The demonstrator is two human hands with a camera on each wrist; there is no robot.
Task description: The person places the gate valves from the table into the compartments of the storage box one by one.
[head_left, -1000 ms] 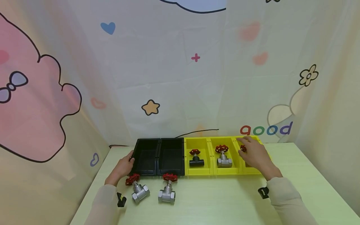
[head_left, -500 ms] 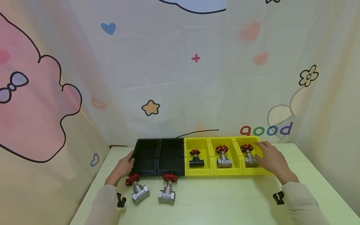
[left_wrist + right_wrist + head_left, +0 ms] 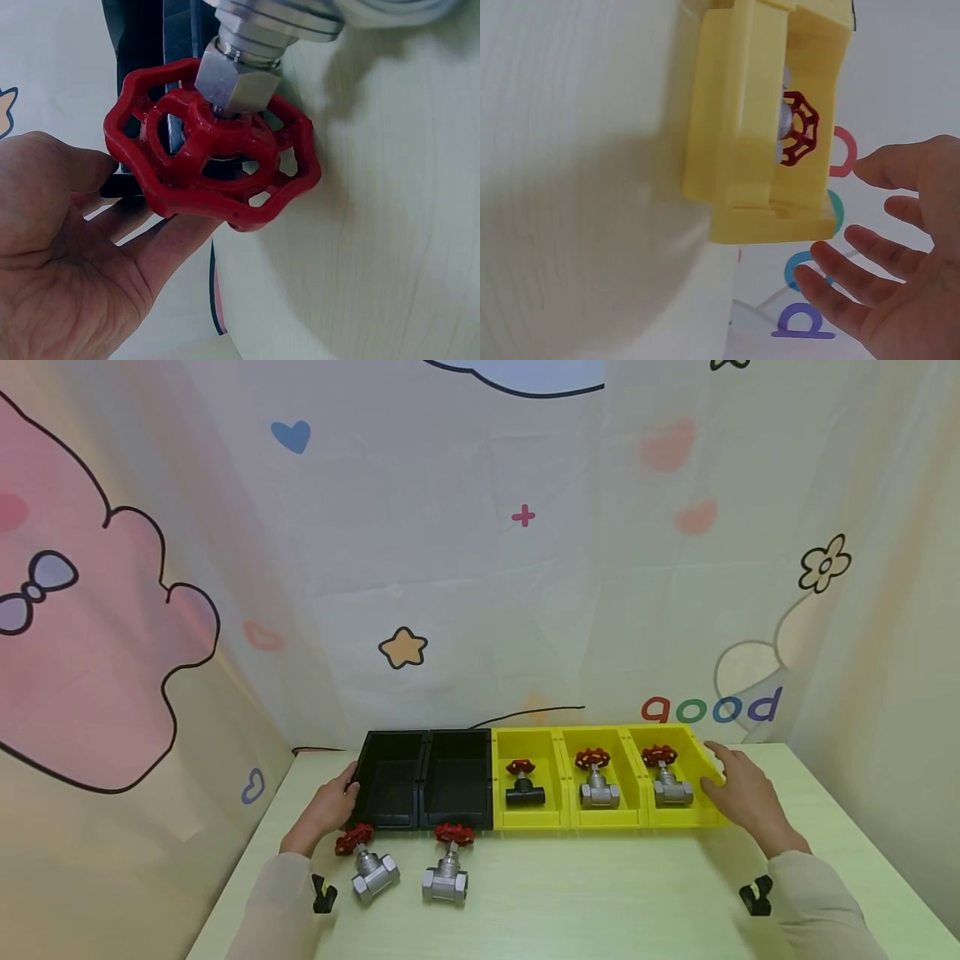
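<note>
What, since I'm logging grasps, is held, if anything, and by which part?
The left hand grips the leftmost black bin by its outer side wall; the right hand holds nothing.

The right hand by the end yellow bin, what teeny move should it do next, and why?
I think the right hand might gently close on the outer side of the end yellow bin: it is open right beside that side, a silver valve sits inside, and the left hand grips the black bin at the other end, so both ends could be held.
</note>
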